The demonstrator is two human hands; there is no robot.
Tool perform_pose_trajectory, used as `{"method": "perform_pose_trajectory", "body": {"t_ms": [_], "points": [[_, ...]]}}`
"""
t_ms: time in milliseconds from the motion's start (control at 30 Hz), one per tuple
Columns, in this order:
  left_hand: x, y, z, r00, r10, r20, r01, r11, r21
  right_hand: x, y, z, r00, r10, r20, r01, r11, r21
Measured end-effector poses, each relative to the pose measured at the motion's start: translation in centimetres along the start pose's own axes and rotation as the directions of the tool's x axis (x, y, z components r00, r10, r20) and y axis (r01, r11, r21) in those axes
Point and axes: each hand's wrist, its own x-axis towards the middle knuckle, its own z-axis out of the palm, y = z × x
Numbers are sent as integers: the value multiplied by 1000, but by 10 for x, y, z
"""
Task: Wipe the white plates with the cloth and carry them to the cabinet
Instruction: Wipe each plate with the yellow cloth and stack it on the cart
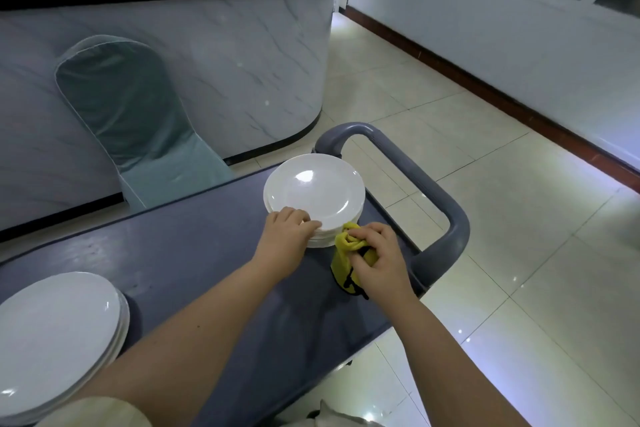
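Note:
A stack of white plates (pixel 313 192) stands at the far right end of the grey cart top (pixel 194 253). My left hand (pixel 285 230) rests on the near rim of that stack, fingers curled over the edge of the top plate. Just to its right, my right hand (pixel 375 255) is closed on a bunched yellow cloth (pixel 346 246) with black trim, which touches the side of the stack. A second stack of white plates (pixel 59 333) sits at the near left end of the cart.
The cart's grey loop handle (pixel 450 211) curves around the right end. Beyond the cart stand a chair in a teal cover (pixel 128 107) and a marble-fronted counter (pixel 242 55) with a black top. Pale floor tiles (pixel 519 253) stretch right to a white wall.

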Motion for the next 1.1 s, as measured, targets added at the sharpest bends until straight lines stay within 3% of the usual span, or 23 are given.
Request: {"method": "perform_pose_trajectory", "body": {"t_ms": [167,333,400,567,667,733,900,1000,1100], "points": [[-16,-24,-38,969,-181,-170,180,983,-24,13,-36,32,995,-95,31,94,995,42],[-99,-88,-79,851,-495,-175,491,868,-70,20,-76,110,953,-224,202,207,973,99],[-145,-110,-88,746,-649,-150,645,760,-80,18,-88,148,924,-267,272,246,963,111],[-266,-137,-93,389,-910,-146,891,411,-190,-4,-106,234,849,-276,451,228,961,157],[-322,-139,-91,158,-968,-193,917,217,-336,-23,-110,273,807,-288,516,222,957,187],[-345,-141,-89,57,-976,-209,881,147,-449,-33,-111,293,780,-283,559,211,959,191],[-356,-160,-95,-183,-983,-31,681,-104,-725,-51,-114,321,758,-227,612,152,973,173],[-351,-177,-102,-236,-970,66,705,-217,-675,-57,-115,325,767,-209,607,132,977,170],[-345,-186,-107,-189,-982,17,873,-175,-456,-58,-114,323,775,-191,603,114,980,163]]}}
